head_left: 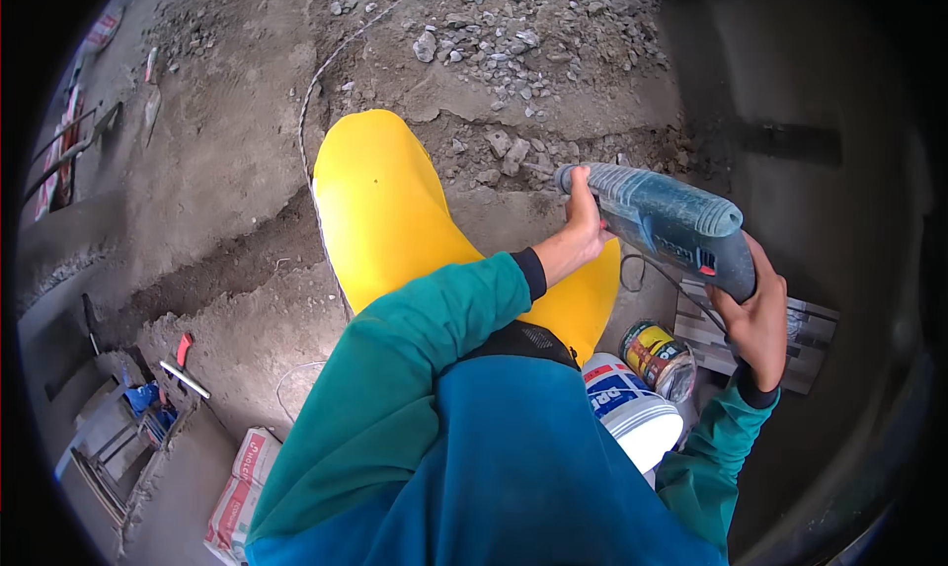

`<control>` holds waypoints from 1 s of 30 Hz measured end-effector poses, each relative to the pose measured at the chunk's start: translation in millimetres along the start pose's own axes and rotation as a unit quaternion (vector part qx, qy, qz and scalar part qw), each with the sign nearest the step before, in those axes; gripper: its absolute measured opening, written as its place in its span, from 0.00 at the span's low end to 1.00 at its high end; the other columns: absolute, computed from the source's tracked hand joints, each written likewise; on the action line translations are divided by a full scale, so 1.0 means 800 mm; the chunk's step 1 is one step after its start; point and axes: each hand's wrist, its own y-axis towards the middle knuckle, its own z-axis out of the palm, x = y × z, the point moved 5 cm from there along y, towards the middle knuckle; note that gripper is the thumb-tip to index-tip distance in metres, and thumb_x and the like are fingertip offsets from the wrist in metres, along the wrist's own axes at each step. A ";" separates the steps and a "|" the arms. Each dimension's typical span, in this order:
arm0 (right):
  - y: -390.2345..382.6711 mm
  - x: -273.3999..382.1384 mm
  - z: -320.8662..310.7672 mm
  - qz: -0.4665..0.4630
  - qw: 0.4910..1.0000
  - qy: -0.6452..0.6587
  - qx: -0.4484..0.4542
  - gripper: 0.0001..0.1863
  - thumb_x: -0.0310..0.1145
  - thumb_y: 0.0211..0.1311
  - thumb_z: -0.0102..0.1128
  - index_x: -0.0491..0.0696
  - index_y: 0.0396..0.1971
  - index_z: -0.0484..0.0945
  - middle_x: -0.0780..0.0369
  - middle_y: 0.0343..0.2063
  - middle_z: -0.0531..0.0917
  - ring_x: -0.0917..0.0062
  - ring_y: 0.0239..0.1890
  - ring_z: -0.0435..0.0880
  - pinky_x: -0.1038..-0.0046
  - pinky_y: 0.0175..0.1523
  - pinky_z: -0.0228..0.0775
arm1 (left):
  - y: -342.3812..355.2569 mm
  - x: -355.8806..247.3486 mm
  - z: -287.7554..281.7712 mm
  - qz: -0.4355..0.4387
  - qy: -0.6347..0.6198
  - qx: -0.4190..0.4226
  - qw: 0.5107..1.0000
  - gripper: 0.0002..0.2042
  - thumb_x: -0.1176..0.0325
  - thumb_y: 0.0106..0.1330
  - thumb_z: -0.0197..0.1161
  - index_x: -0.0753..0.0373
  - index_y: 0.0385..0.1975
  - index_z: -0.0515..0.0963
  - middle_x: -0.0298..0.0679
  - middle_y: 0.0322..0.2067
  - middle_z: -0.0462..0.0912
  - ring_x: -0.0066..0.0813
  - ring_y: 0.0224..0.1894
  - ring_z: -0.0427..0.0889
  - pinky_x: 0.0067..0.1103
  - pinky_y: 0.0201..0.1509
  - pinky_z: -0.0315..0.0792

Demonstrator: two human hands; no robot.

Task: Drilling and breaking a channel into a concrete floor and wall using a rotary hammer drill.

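I hold a blue-grey power drill (pixel 671 225) with both hands, level in front of me above a broken concrete floor. My left hand (pixel 583 225) is closed around its front end, the teal sleeve reaching across from the lower left. My right hand (pixel 758 319) grips the rear handle beside a red switch. A black cord (pixel 681 289) hangs down from the drill. Under my left arm lies a smooth yellow shape (pixel 380 210), perhaps a boot or leg cover; I cannot tell which.
Below the drill stand a white bucket (pixel 637 413) and a tin can with a yellow label (pixel 660 359), beside stacked tiles (pixel 805 334). Rubble (pixel 494 33) and a dug trench (pixel 227 270) cross the floor. Sacks (pixel 242 492) and tools (pixel 148 398) lie lower left. A dark wall (pixel 829 121) rises right.
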 end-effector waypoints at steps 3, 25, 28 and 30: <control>0.022 0.001 -0.002 -0.006 1.000 0.003 0.029 0.27 0.22 0.43 0.60 0.38 0.50 0.73 0.49 0.32 0.84 0.63 0.39 0.86 0.71 0.47 0.74 | 0.002 0.004 -0.004 -0.024 -0.005 -0.005 1.000 0.33 0.38 0.60 0.38 0.60 0.50 0.72 0.43 0.51 0.76 0.40 0.55 0.74 0.44 0.59 0.67; 0.027 -0.040 0.086 0.011 0.994 -0.044 0.097 0.28 0.24 0.38 0.63 0.44 0.47 0.76 0.47 0.36 0.82 0.50 0.43 0.79 0.61 0.48 0.73 | 0.021 0.010 -0.076 0.022 -0.015 -0.003 1.000 0.33 0.37 0.61 0.41 0.59 0.53 0.71 0.42 0.50 0.76 0.40 0.56 0.73 0.41 0.58 0.68; -0.027 -0.065 0.143 0.007 0.998 0.000 0.064 0.32 0.23 0.39 0.61 0.44 0.53 0.72 0.45 0.36 0.81 0.49 0.43 0.79 0.60 0.48 0.73 | 0.042 0.024 -0.136 0.057 -0.027 -0.030 0.998 0.33 0.37 0.61 0.43 0.61 0.52 0.71 0.41 0.47 0.78 0.41 0.51 0.77 0.40 0.56 0.71; -0.081 -0.104 0.185 0.035 0.998 0.039 0.018 0.32 0.24 0.42 0.61 0.41 0.55 0.70 0.43 0.39 0.81 0.50 0.46 0.80 0.64 0.51 0.72 | 0.057 0.038 -0.166 0.054 -0.059 -0.053 0.995 0.32 0.38 0.60 0.49 0.63 0.50 0.71 0.42 0.44 0.80 0.42 0.47 0.80 0.41 0.52 0.74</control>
